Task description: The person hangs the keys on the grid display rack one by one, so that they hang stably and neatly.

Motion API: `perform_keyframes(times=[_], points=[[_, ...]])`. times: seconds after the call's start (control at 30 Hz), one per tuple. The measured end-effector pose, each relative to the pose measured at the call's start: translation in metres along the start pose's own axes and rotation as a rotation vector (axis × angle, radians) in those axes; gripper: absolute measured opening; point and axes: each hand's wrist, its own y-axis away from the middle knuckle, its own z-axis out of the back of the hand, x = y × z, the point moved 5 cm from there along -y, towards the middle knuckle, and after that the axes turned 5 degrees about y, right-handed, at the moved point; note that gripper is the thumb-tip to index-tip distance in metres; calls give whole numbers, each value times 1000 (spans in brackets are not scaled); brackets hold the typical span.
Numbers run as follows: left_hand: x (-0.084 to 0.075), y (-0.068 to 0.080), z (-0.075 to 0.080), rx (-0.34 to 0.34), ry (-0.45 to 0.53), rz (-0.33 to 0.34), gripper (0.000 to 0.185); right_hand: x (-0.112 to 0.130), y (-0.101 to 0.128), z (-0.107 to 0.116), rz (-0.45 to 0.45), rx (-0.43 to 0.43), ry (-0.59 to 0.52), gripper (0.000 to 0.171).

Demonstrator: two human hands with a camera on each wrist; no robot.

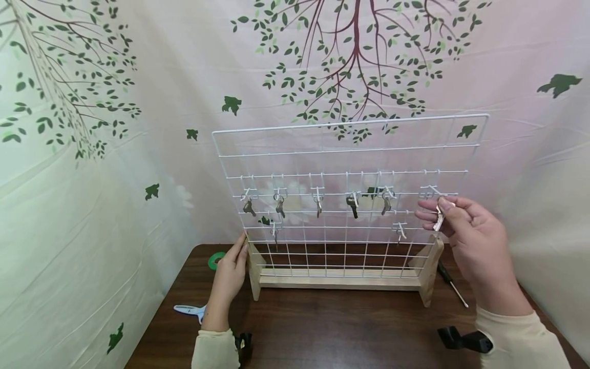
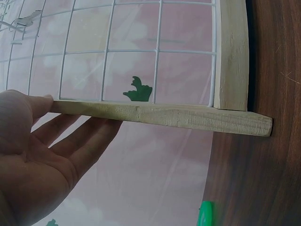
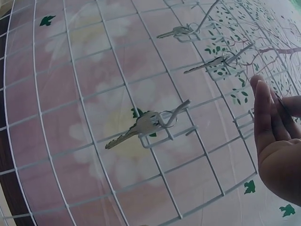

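— Where's the small silver metal key (image 1: 439, 219)?
— Pinched in the right hand (image 1: 470, 241), hanging long axis down, just below the empty white wire hook (image 1: 430, 191).
— And the left hand (image 1: 230, 274)?
— Fingers straight, flat against the white wire grid rack's (image 1: 350, 154) pale wooden foot (image 1: 254, 277).

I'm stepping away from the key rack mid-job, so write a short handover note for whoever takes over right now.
Left hand: open, fingers straight against the left wooden foot of the wire grid rack, steadying it.
Right hand: pinches a silver key just below the far-right top-row hook, which is bare.
Done: five top-row hooks carry keys, and one lower-left hook does too.
Left: the far-right top hook and the lower-right hook have no key.
On the table: scissors, green tape roll, screwdriver.
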Motion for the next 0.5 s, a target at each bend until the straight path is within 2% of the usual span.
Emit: perform_keyframes(times=[0.17, 0.33, 0.5], points=[[0, -1, 0, -5, -3, -11, 50, 0, 0, 1, -27, 51, -105, 16], [0, 0, 0, -6, -3, -14, 50, 1, 1, 1, -57, 118, -187, 24], [1, 1, 0, -2, 3, -9, 50, 1, -1, 2, -75, 125, -171, 25]])
